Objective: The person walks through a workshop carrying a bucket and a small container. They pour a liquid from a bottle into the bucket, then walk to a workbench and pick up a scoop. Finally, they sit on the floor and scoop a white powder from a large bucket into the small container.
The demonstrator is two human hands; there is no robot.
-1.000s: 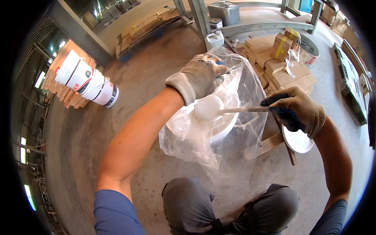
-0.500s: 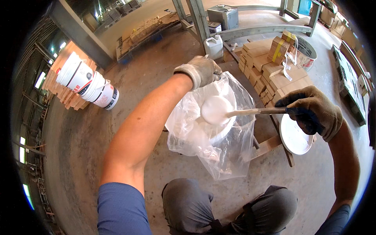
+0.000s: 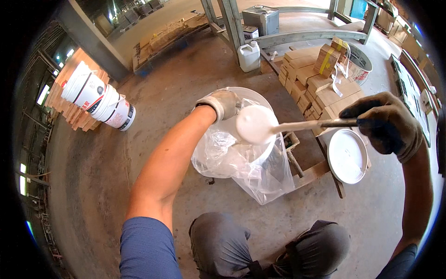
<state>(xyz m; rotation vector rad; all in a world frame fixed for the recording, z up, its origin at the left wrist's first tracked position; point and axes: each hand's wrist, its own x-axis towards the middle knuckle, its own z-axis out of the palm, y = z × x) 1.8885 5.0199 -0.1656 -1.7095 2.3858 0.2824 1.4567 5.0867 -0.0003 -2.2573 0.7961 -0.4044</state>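
Observation:
In front of me stands a white bucket (image 3: 264,95) with a crumpled clear plastic bag (image 3: 227,153) inside it and draped over its near side. My left hand (image 3: 222,103), in a pale work glove, is closed on the bag's upper part inside the far left of the bucket. My right hand (image 3: 388,125), in a brown and dark glove, grips a long stick (image 3: 316,124) held nearly level. The stick's white-coated far end meets a round, smooth white surface (image 3: 254,124) within the bag. Whether the two are one piece, I cannot tell.
A white lid (image 3: 347,156) lies right of the bucket, near stacked wooden blocks (image 3: 320,79). Beyond are a white jug (image 3: 249,56), a metal can (image 3: 261,21) and a metal frame (image 3: 311,38). White pails (image 3: 100,100) stand at left by stacked boards (image 3: 65,109).
My left hand has come down and left with the bag, baring the bucket's far rim. My right hand has moved right, with the stick showing more of its length.

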